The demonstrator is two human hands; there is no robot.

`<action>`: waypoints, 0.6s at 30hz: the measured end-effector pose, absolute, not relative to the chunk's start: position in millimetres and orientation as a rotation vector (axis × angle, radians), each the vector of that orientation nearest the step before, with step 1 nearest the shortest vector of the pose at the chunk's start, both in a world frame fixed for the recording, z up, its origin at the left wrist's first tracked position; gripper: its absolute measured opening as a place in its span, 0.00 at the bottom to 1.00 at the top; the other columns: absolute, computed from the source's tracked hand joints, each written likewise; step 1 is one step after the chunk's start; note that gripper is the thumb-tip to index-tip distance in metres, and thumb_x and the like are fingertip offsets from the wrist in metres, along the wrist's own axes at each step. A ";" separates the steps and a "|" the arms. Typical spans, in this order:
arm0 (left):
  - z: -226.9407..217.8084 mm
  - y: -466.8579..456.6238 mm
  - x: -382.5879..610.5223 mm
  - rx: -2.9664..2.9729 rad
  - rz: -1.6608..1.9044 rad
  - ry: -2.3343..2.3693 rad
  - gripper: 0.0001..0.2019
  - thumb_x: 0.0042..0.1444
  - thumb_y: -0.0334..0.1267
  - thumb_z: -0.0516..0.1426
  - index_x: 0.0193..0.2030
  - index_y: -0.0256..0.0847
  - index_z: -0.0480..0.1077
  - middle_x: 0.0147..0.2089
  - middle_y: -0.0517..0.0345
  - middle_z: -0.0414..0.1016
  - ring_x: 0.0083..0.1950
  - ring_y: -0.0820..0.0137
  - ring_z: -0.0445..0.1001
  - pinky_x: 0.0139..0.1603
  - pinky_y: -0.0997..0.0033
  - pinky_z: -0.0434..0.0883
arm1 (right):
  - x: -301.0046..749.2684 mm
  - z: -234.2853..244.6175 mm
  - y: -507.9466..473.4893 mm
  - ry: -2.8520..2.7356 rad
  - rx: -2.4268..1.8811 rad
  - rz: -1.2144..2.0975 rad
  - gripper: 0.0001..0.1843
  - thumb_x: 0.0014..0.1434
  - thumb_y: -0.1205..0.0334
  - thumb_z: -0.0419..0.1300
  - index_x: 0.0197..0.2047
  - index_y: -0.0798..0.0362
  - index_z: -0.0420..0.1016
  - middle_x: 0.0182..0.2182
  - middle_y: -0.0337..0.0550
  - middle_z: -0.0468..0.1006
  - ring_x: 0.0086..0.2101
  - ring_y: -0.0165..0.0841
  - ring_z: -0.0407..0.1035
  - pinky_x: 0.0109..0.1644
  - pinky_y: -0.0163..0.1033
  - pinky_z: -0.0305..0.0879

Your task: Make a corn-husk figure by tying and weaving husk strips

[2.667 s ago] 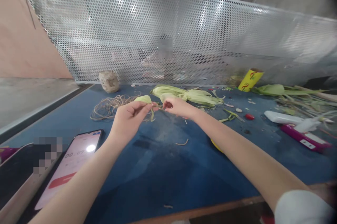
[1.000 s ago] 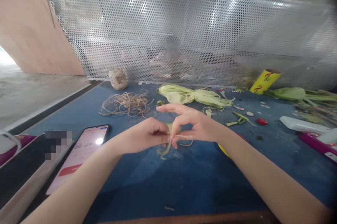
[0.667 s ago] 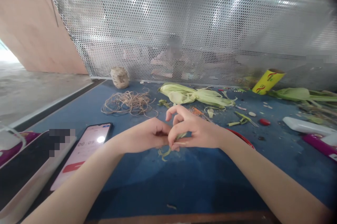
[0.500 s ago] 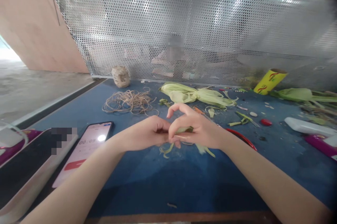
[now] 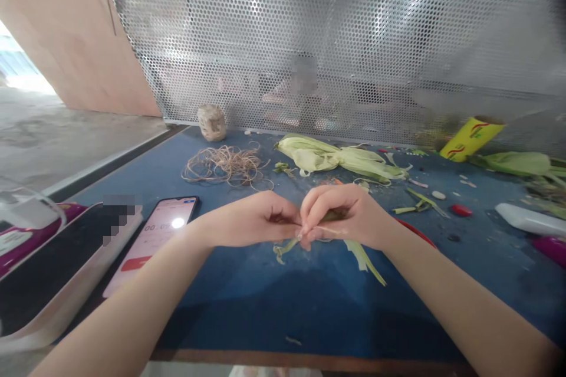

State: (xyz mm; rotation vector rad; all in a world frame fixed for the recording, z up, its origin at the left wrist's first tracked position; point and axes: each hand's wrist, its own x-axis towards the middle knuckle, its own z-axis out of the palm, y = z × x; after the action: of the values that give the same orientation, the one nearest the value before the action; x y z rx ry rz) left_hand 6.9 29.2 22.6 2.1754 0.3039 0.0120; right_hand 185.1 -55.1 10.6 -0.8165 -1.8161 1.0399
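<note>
**Two hands pinch a strip of corn husk over a blue table**

The left hand (image 5: 259, 225) and right hand (image 5: 351, 219) meet fingertip to fingertip, both curled tight around a green husk strip (image 5: 363, 255). Its loose ends hang just above the table (image 5: 309, 312). A lit phone (image 5: 154, 238) lies to the left. Tangled twine (image 5: 225, 163) and a pile of husks (image 5: 336, 159) sit farther back.

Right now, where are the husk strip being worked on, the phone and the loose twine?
husk strip (image 5: 361, 254): head view, on its free trailing end.
phone (image 5: 155, 238): head view, middle of the lit screen.
loose twine (image 5: 225, 163): head view, centre of the tangle.
</note>
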 end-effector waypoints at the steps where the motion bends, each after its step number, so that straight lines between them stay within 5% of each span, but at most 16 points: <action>1: 22.7 29.0 7.2 2.180 0.026 0.322 0.12 0.55 0.42 0.52 0.34 0.36 0.73 0.24 0.62 0.62 0.25 0.77 0.58 0.26 0.79 0.59 | 185.4 10.5 -55.2 -1.828 -0.843 1.035 0.03 0.49 0.68 0.63 0.30 0.53 0.77 0.29 0.39 0.72 0.28 0.27 0.70 0.33 0.34 0.69; 10: 20.2 30.3 9.9 2.092 0.134 0.361 0.14 0.56 0.43 0.51 0.30 0.35 0.71 0.22 0.64 0.61 0.23 0.79 0.57 0.24 0.79 0.57 | 185.0 10.3 -59.6 -1.988 -1.001 0.646 0.04 0.46 0.65 0.66 0.29 0.48 0.80 0.32 0.38 0.57 0.32 0.26 0.61 0.36 0.35 0.66; 15: 21.0 28.2 10.3 2.327 0.339 0.416 0.10 0.55 0.39 0.53 0.30 0.38 0.72 0.26 0.62 0.68 0.28 0.76 0.65 0.28 0.78 0.62 | 184.5 8.9 -58.7 -1.853 -0.962 0.796 0.02 0.48 0.65 0.65 0.29 0.50 0.78 0.37 0.41 0.64 0.31 0.26 0.66 0.33 0.34 0.68; 18: 22.2 25.9 11.8 2.417 0.479 0.400 0.09 0.55 0.36 0.53 0.27 0.39 0.71 0.27 0.62 0.70 0.30 0.75 0.67 0.31 0.78 0.64 | 182.1 9.2 -58.4 -1.736 -0.961 0.839 0.01 0.47 0.66 0.65 0.27 0.51 0.77 0.32 0.39 0.72 0.30 0.28 0.69 0.31 0.33 0.68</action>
State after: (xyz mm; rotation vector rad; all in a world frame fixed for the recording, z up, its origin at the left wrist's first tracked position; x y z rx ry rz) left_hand 11.8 25.9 22.2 2.4171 0.3997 0.4790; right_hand 182.1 -58.4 9.2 -0.9607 -1.7361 0.8392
